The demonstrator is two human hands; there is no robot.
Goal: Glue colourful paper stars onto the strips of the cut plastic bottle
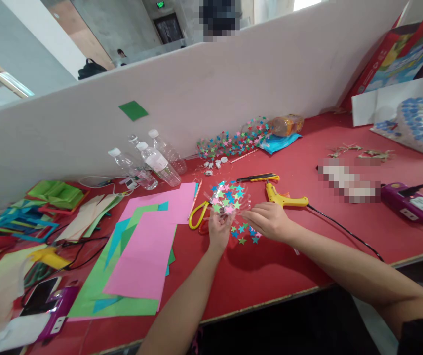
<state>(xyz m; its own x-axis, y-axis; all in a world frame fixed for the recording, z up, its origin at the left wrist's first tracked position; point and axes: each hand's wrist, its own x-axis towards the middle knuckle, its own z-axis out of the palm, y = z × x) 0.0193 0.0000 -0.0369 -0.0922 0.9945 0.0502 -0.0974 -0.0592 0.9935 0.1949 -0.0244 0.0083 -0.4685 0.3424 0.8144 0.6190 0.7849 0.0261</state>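
Observation:
My left hand [220,230] grips the near edge of a clear plastic piece [247,197] covered with small paper stars [229,196] in pink, green and blue. Its shape looks like a cut bottle section with flared strips, though I cannot be sure. My right hand [270,222] is at the right side of this piece, fingertips pinched together; what they hold, if anything, is too small to make out. Loose paper stars [242,240] lie on the table just below. Beside my left hand are yellow-handled scissors [198,215], partly covered by the plastic piece.
A yellow glue gun [285,198] with a black cord and a utility knife [259,177] lie to the right. Coloured paper sheets [140,256] spread leftward. Clear bottles [161,162] and a star-covered plastic form [233,140] stand along the white partition [181,93]. A purple power strip [414,202] sits far right.

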